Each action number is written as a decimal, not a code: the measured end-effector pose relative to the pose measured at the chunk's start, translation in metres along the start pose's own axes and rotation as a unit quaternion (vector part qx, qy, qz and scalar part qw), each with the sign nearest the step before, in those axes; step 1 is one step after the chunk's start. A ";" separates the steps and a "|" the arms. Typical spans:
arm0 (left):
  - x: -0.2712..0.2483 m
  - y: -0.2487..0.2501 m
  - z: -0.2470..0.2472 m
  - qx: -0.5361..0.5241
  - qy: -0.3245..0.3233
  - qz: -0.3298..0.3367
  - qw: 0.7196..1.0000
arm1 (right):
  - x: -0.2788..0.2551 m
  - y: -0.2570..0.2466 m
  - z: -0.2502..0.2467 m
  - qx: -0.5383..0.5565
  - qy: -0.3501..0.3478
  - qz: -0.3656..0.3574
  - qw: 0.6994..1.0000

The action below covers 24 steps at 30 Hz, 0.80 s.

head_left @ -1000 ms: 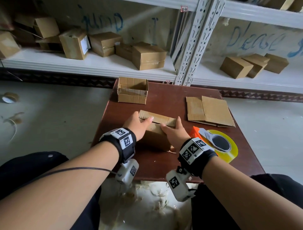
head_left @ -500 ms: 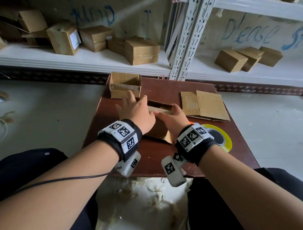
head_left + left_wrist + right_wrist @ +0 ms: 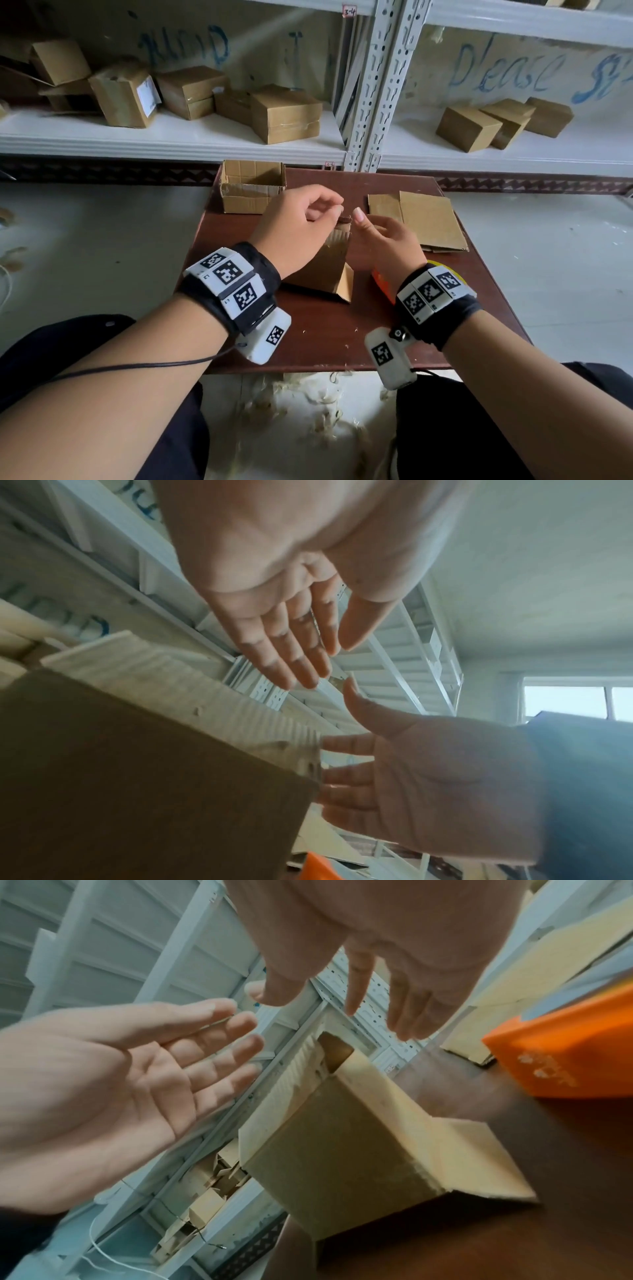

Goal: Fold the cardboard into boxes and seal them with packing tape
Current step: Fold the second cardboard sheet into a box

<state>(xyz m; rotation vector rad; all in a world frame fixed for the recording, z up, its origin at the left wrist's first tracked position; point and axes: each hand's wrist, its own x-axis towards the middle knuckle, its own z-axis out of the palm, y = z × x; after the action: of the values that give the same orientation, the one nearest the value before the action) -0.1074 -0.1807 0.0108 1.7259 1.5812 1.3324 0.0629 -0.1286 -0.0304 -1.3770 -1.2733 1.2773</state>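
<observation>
A half-folded brown cardboard box stands on end in the middle of the dark wooden table, one flap splayed out at its base. My left hand hovers over its upper left edge and my right hand over its upper right. In the wrist views the left hand and the right hand have loosely straight fingers and hold nothing, with the box below them. An orange tape dispenser with a yellow roll lies behind my right wrist.
An open-topped box sits at the table's back left, flat cardboard sheets at the back right. White shelves behind hold several finished boxes. Scraps litter the floor by my knees.
Both hands were pressing on the box's flaps as it lay low on the table. The box now stands taller on end, and both hands have lifted off it and spread.
</observation>
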 end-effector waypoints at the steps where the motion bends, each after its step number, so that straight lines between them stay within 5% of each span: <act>1: -0.001 0.001 0.003 -0.023 -0.004 -0.007 1.000 | -0.004 -0.005 -0.004 0.013 -0.009 -0.007 1.000; 8: -0.014 0.006 0.038 -0.118 -0.076 -0.080 0.987 | -0.006 0.009 -0.044 -0.154 -0.004 -0.050 0.987; 15: -0.021 -0.004 0.079 -0.048 -0.165 -0.115 0.979 | -0.008 0.036 -0.082 -0.509 -0.024 0.018 0.860; 24: -0.021 -0.016 0.090 0.003 -0.224 -0.119 0.967 | -0.016 0.054 -0.101 -0.563 -0.043 0.016 0.825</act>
<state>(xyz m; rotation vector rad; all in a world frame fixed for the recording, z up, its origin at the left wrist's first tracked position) -0.0361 -0.1717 -0.0493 1.6325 1.4668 0.7567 0.1708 -0.1460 -0.0690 -2.1193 -2.2377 0.5154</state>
